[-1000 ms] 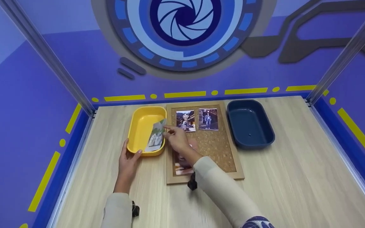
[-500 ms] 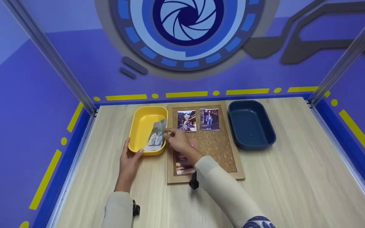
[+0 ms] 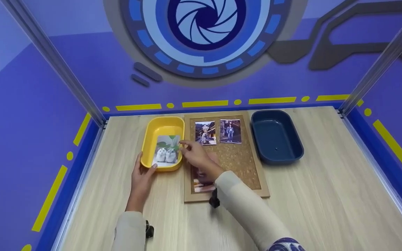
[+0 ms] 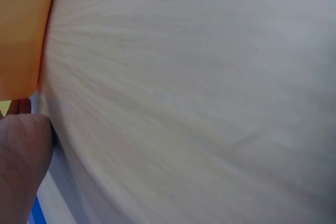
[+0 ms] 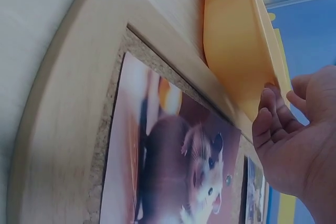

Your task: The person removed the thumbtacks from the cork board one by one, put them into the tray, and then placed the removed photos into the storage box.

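In the head view, a photo of two white hamsters with green leaves lies face up inside the yellow tray. My left hand grips the tray's near left corner, thumb at the rim and fingers along the outer side. Over the tray's right rim reaches my right hand, fingertips beside the photo's right edge. The right wrist view has that right hand with loosely bent fingers by the tray wall; the photo is hidden there. Below the right forearm is a mouse photo on the framed corkboard.
Two photos of a standing person, a left one and a right one, are on the upper corkboard. A dark blue tray stands against the board's right side. Purple panels enclose the wooden table.
The hamster photo, earlier tilted against the tray's right wall at my right fingers, now lies flatter and more to the left. Both hands stay in nearly the same place.
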`<state>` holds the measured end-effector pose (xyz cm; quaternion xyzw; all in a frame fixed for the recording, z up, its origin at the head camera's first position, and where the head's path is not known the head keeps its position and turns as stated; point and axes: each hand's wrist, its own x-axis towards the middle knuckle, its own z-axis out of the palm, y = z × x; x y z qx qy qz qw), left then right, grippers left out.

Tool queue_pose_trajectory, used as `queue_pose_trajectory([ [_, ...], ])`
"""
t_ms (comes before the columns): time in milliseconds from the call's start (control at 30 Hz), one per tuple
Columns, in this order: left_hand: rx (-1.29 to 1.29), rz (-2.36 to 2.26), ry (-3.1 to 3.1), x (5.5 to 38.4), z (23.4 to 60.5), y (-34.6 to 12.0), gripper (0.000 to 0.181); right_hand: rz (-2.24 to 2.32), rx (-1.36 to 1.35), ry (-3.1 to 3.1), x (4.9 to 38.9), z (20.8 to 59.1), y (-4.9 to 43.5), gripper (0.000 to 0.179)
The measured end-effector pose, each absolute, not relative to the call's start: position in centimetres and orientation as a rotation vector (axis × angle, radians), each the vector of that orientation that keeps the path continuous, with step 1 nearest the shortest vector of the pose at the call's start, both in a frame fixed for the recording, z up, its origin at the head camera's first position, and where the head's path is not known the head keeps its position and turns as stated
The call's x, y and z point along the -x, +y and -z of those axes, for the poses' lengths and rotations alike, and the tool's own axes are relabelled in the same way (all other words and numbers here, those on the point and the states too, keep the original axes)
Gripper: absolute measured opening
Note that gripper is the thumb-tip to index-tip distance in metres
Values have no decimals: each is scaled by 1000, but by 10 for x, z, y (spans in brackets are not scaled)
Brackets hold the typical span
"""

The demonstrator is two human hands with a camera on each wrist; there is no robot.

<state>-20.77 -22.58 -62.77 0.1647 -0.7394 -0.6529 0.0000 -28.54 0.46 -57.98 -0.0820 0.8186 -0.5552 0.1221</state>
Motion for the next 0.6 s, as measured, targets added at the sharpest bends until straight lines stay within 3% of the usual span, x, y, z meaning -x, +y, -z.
queue_pose_trajectory([
  [600, -528, 2012, -2371, 208, 633, -225, 89, 1769, 269, 2430, 281, 586, 64, 37],
])
